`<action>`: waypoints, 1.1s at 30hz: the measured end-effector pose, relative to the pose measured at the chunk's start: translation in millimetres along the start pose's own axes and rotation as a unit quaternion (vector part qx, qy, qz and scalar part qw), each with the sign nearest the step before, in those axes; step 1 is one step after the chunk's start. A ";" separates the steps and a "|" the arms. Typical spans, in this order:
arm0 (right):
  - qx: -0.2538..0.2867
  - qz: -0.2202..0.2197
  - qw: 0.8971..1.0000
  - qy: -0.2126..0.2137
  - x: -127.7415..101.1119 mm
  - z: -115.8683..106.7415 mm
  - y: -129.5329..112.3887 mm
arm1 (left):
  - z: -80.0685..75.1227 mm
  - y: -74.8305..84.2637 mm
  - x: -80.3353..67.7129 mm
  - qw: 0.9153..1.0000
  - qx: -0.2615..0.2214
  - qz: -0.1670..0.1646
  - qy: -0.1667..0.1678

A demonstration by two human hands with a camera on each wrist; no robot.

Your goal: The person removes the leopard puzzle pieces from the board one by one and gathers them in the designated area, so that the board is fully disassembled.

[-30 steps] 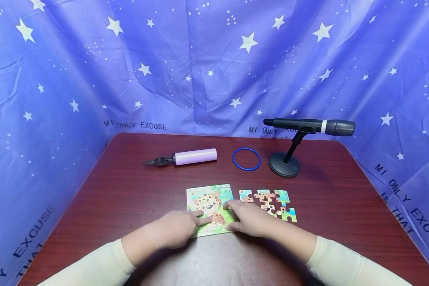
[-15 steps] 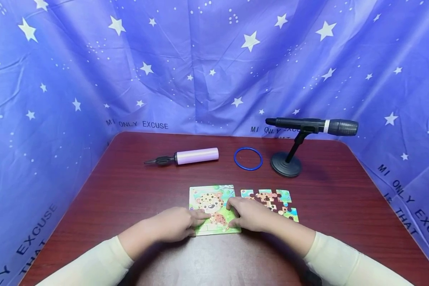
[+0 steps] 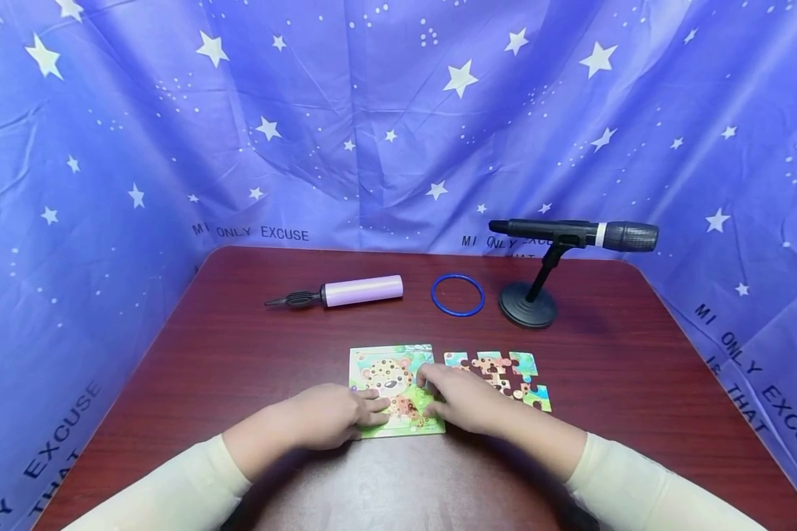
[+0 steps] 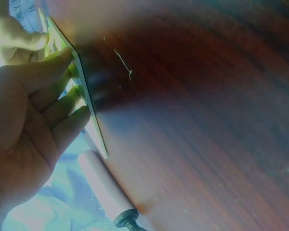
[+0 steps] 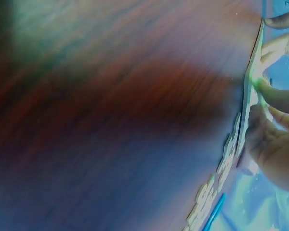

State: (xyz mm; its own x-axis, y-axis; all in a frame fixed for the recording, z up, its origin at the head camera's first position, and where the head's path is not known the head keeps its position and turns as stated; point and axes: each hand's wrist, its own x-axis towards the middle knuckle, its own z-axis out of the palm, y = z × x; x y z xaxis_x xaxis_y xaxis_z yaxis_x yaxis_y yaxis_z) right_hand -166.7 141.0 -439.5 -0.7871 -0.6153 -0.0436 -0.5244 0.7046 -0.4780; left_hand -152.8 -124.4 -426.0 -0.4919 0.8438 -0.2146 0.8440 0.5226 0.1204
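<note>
A jigsaw puzzle board (image 3: 390,372) with a spotted cartoon leopard lies on the table in front of me. The left hand (image 3: 328,417) rests on its lower left part, fingers extended over the picture. From the right side, the right hand (image 3: 468,398) touches the board with forefinger and thumb apart, covering part of that edge. Several loose puzzle pieces (image 3: 497,363) lie just right of the board, partly hidden by the right hand. In the left wrist view, the left hand's fingers (image 4: 70,103) lie along the board's edge; in the right wrist view, the right thumb (image 5: 274,96) meets it.
Beyond the board lies a lilac hand pump (image 3: 364,291) with a black nozzle. A blue ring (image 3: 458,316) lies right of it, beside a black microphone (image 3: 627,236) on a round-based stand (image 3: 528,306). A starry blue cloth (image 3: 372,110) surrounds the reddish-brown table (image 3: 239,354).
The puzzle board has turned slightly clockwise and shifted a little to the right. The left hand's fingers have moved slightly on it. The right hand stays at the right side.
</note>
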 end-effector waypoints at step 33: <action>0.066 0.212 0.975 -0.027 -111.3 -55.9 84.8 | -1.7 -0.6 -1.6 1.000 -0.009 -0.007 -0.001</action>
State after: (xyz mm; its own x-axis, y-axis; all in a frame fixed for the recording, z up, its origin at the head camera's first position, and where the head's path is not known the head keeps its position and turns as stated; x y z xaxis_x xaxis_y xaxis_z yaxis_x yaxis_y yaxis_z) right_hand -141.8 288.9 -426.2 -0.9038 -0.2990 -0.3063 -0.1061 0.8498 -0.5163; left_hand -152.9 -125.8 -424.1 -0.5027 0.8366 -0.2176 0.8334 0.5359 0.1350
